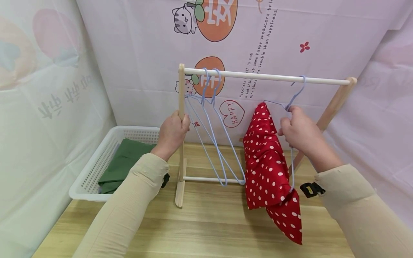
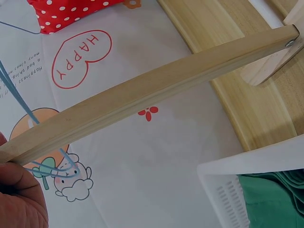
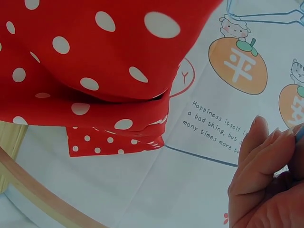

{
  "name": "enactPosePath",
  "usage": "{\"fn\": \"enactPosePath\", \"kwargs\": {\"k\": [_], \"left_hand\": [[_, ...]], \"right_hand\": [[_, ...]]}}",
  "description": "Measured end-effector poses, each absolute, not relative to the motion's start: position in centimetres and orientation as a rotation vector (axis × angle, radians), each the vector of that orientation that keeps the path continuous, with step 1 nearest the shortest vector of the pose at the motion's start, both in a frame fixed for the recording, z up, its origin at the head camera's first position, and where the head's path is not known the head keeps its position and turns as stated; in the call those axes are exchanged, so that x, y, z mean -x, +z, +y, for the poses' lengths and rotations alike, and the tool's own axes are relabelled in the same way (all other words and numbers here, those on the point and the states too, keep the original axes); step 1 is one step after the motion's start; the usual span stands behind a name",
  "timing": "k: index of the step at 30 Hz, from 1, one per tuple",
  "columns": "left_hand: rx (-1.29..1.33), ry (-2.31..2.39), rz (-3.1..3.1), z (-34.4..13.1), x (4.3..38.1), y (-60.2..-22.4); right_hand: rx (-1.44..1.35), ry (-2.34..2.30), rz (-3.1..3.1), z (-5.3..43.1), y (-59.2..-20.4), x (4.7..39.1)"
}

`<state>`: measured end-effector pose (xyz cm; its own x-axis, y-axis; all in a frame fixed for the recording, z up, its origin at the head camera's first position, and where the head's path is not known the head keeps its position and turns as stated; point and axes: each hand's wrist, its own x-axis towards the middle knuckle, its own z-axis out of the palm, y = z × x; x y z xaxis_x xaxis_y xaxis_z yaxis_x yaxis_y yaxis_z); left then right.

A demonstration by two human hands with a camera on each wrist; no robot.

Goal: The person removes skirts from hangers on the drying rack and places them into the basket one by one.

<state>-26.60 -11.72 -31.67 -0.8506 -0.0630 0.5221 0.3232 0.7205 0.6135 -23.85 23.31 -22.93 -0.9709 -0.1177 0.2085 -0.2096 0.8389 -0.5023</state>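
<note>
I judge I'm at hanging up the cloth (image 1: 266,157): my right hand (image 1: 300,125) pinches the hanger (image 1: 295,96) near its top, which seems hooked over the rail (image 1: 258,76). Next calls for letting go once it bears. My left hand (image 1: 174,130) is closed round the post (image 1: 181,89). The cloth hangs below the rail's right half, long axis steep, lower corner pointing down and rightward.

Rack (image 1: 181,143) on table (image 1: 200,229), basket (image 1: 90,196) to its left, cloth (image 1: 124,161) inside, hangers (image 1: 213,142) left on rail (image 1: 258,76), fabric (image 1: 266,157) on right-hand hanger (image 1: 295,95), sheet (image 1: 138,71) behind.
</note>
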Motion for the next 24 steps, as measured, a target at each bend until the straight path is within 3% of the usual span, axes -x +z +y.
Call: {"fn": "enactPosePath", "kwargs": {"k": [24], "left_hand": [[0.195,-0.998,-2.399,-11.6,26.5,-31.5]], "right_hand": [[-0.278,0.764,-2.802,21.5,-22.4,24.0]]}}
